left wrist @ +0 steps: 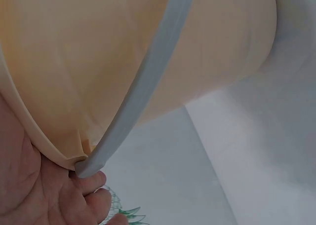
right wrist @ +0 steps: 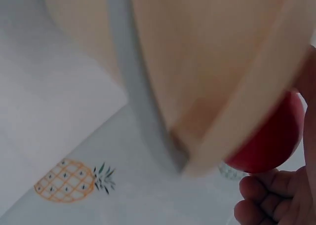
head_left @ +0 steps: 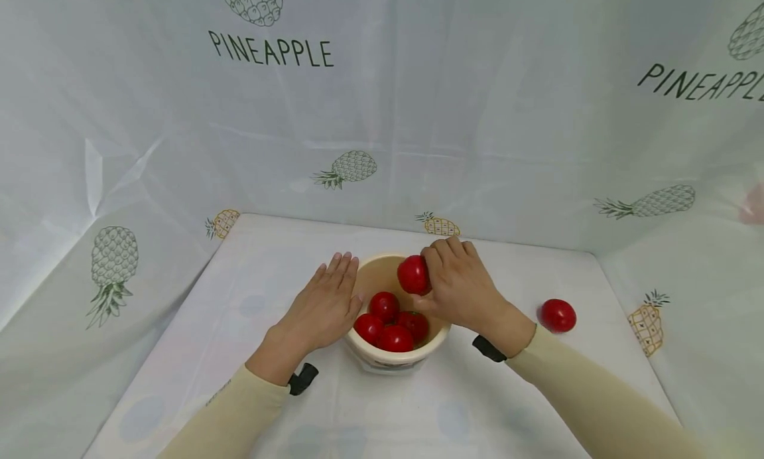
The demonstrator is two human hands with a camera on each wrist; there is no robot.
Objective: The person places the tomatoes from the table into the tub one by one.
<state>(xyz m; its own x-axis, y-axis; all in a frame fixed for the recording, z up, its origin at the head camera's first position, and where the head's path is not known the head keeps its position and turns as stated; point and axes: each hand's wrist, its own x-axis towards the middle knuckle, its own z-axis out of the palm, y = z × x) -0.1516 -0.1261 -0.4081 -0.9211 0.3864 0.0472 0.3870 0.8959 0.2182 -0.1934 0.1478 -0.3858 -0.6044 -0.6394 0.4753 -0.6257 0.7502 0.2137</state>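
Note:
A cream bucket (head_left: 388,358) with a grey handle (left wrist: 143,82) stands on the table, several red tomatoes (head_left: 395,338) lying at its bottom. My right hand (head_left: 462,283) grips another tomato (head_left: 414,274) over the bucket's far right rim. In the right wrist view the bucket's rim partly covers this tomato (right wrist: 271,136), and the fingers curl beneath it. My left hand (head_left: 325,303) rests against the bucket's left rim with fingers straight, pointing away from me; its palm (left wrist: 54,195) touches the rim in the left wrist view.
One more tomato (head_left: 558,315) lies on the white table (head_left: 251,353), to the right of my right forearm. A pale sheet printed with pineapples (head_left: 352,167) hangs behind the table and at both sides.

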